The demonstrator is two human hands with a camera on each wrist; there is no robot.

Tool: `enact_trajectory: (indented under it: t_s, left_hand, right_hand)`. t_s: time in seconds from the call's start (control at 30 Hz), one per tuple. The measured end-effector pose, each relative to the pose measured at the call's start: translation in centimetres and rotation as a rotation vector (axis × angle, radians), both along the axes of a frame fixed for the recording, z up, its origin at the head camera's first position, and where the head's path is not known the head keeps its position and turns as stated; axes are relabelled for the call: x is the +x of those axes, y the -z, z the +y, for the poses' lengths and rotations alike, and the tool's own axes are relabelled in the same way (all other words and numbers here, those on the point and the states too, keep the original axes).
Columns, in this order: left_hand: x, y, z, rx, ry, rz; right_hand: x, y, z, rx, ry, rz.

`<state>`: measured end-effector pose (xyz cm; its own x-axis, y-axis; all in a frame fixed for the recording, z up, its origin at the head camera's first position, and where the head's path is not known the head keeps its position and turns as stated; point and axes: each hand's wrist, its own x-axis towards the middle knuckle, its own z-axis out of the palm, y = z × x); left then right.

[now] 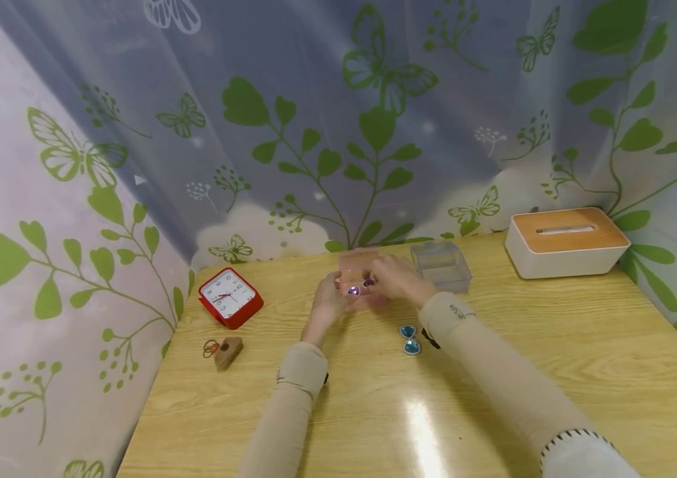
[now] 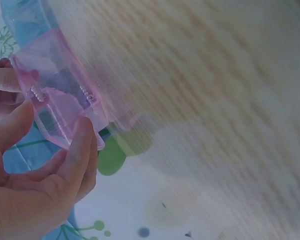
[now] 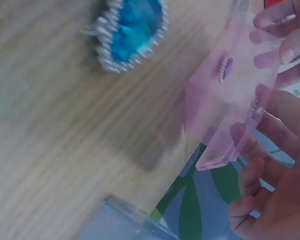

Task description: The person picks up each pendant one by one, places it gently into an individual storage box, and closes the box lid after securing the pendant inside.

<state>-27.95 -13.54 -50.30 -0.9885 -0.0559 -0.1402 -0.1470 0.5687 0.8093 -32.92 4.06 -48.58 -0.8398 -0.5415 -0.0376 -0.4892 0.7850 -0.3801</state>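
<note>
A translucent pink box [image 1: 370, 303] stands near the back edge of the table, with its lid raised. My left hand [image 1: 328, 297] grips the left side, thumb and fingers bent about the wall [image 2: 65, 120]. At the box's right side, my right hand [image 1: 395, 275] pinches a purple gem with a silver beaded rim [image 1: 369, 282]; the fingertips show partly through the pink plastic [image 3: 210, 95]. A second purple gem [image 1: 354, 291] lies inside the box. Two blue gems [image 1: 410, 340] with the same beaded rim lie on the table nearer me.
A clear box [image 1: 443, 269] stands right of the pink one. Farther right is a white tissue box [image 1: 568, 242] with a wooden top. At left are a red clock [image 1: 231, 297] and a small brown item [image 1: 228, 352] with orange rings. A patterned curtain [image 1: 314, 133] hangs behind.
</note>
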Motion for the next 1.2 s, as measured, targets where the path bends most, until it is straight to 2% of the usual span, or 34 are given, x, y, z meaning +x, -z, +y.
enact_trajectory:
  t_s: [0.17, 0.37, 0.5, 0.6, 0.67, 0.93, 1.03, 1.2]
  left_hand:
    - [-0.1, 0.0, -0.1, 0.009, 0.010, 0.000]
    - [-0.2, 0.1, 0.0, 0.009, 0.024, 0.014]
    - [-0.1, 0.0, 0.1, 0.001, 0.021, 0.018]
    - [0.0, -0.1, 0.1, -0.010, 0.023, 0.016]
    - [0.0, -0.1, 0.1, -0.011, 0.024, 0.012]
    - [0.1, -0.2, 0.3, -0.014, 0.022, 0.006]
    - [0.0, -0.1, 0.5, -0.022, 0.015, 0.010]
    - [0.3, -0.2, 0.8, -0.036, 0.017, 0.009]
  right_hand:
    - [-0.3, -0.6, 0.0, 0.007, 0.004, -0.068]
    - [-0.5, -0.6, 0.9, -0.099, -0.024, 0.013]
    - [-0.3, -1.2, 1.6, -0.156, 0.001, 0.042]
    - [0.1, -1.7, 2.5, -0.193, 0.043, 0.065]
    - [0.4, -1.9, 3.4, -0.256, 0.078, 0.068]
    - [1.4, -2.1, 8.5, -0.634, 0.273, -0.032]
    - [1.5, -1.6, 10.2, -0.671, 0.337, -0.006]
    - [1.6, -0.4, 12.5, -0.604, 0.366, 0.020]
